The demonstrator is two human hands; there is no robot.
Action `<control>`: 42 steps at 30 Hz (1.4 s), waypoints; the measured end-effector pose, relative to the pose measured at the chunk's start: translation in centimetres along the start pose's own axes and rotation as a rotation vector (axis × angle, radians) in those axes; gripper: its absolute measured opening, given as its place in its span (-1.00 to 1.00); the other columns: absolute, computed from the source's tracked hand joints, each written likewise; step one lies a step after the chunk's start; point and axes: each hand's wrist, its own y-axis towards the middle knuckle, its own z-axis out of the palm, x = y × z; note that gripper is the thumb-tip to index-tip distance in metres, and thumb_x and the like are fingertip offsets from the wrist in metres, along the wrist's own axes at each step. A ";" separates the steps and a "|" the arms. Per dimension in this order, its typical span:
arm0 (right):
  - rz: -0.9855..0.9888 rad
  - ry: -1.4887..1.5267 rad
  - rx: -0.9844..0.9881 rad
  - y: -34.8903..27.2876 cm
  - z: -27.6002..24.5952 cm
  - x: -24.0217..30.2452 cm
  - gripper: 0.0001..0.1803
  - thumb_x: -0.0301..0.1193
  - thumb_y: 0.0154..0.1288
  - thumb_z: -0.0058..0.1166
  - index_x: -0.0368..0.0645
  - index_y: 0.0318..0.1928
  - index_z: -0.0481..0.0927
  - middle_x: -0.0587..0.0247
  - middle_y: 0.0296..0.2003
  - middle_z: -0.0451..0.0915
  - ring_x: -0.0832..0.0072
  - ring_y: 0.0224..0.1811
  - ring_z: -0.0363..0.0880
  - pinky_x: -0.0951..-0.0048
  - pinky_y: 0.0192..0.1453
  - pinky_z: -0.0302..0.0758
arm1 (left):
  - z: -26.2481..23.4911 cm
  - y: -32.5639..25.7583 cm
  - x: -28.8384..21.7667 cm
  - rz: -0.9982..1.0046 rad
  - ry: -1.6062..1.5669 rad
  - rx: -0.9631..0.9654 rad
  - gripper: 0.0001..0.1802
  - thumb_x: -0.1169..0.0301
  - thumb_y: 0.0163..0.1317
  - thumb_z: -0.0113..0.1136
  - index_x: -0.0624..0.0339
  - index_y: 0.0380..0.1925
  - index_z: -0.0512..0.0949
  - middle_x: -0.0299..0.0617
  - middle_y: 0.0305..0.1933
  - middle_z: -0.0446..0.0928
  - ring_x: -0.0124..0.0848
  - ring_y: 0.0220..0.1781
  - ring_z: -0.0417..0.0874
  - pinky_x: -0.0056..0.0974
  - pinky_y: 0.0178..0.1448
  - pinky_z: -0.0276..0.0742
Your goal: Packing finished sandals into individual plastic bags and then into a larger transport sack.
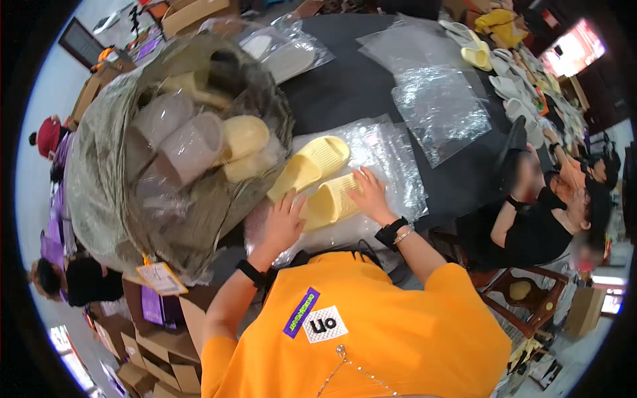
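Two pale yellow slippers lie side by side on clear plastic bags [405, 176] in front of me. The far slipper [312, 162] rests untouched, its ribbed strap toward the right. At the heel end of the near slipper [330, 201], my left hand [285, 222] has its fingers stretched out and apart. My right hand [371, 196] lies against that slipper's strap end, fingers spread. Neither hand is wrapped round a slipper. To the left, a large grey-green sack [99, 179] stands open, with bagged slippers [196, 142] inside, some greyish and some yellow.
More clear bags [441, 99] spread over the dark table [332, 86]. Bagged white slippers [292, 60] lie beyond the sack. Loose slippers [514, 89] crowd the far right. A person in black [537, 225] sits at the right by a wooden chair [521, 298]. Cardboard boxes [156, 358] stand lower left.
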 end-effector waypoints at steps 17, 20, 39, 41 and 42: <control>0.136 -0.387 0.052 -10.5 -0.7 -6.4 -0.12 0.30 -0.05 -0.01 0.18 0.26 0.24 0.07 0.36 -0.10 0.12 0.42 -0.27 -0.39 0.24 -0.44 | 6.8 6.9 -0.3 -0.125 0.164 -0.062 -0.30 0.25 -0.09 0.24 0.16 0.11 0.27 -0.12 0.01 0.34 -0.10 0.07 0.28 0.05 0.06 0.16; 0.079 -0.459 0.027 -10.1 -1.2 -5.8 -0.14 0.28 -0.06 0.02 0.15 0.23 0.28 0.04 0.35 -0.07 0.11 0.42 -0.27 -0.40 0.24 -0.43 | 8.6 7.7 -0.9 -0.191 0.202 -0.143 -0.43 0.30 -0.09 0.21 0.18 -0.01 0.35 -0.12 -0.01 0.35 -0.11 0.06 0.29 0.03 0.06 0.17; 1.005 1.071 -0.735 1.8 -12.3 -18.4 -0.08 -0.27 0.07 0.16 0.14 0.35 -0.14 0.21 -0.01 0.37 0.39 -0.16 0.42 0.28 -0.23 0.39 | 10.5 7.3 -1.5 -0.150 0.287 -0.191 -0.48 0.36 0.02 0.03 0.30 0.03 0.29 -0.04 0.08 0.29 -0.09 0.06 0.25 -0.01 0.09 0.11; 0.952 0.966 -0.795 3.4 -12.9 -20.4 -0.06 -0.28 0.06 0.16 0.14 0.35 -0.17 0.21 -0.02 0.37 0.37 -0.18 0.41 0.30 -0.27 0.38 | 10.8 7.6 -1.5 -0.134 0.286 -0.215 -0.48 0.35 0.01 0.05 0.29 0.02 0.29 -0.05 0.06 0.30 -0.10 0.04 0.27 -0.01 0.07 0.12; 0.953 0.967 -0.803 4.3 -13.2 -20.3 -0.05 -0.28 0.05 0.16 0.12 0.35 -0.17 0.24 -0.04 0.38 0.38 -0.20 0.41 0.31 -0.30 0.37 | 10.9 7.2 -1.3 -0.135 0.301 -0.231 -0.48 0.34 0.00 0.05 0.29 0.01 0.30 -0.06 0.05 0.30 -0.10 0.03 0.28 -0.01 0.06 0.13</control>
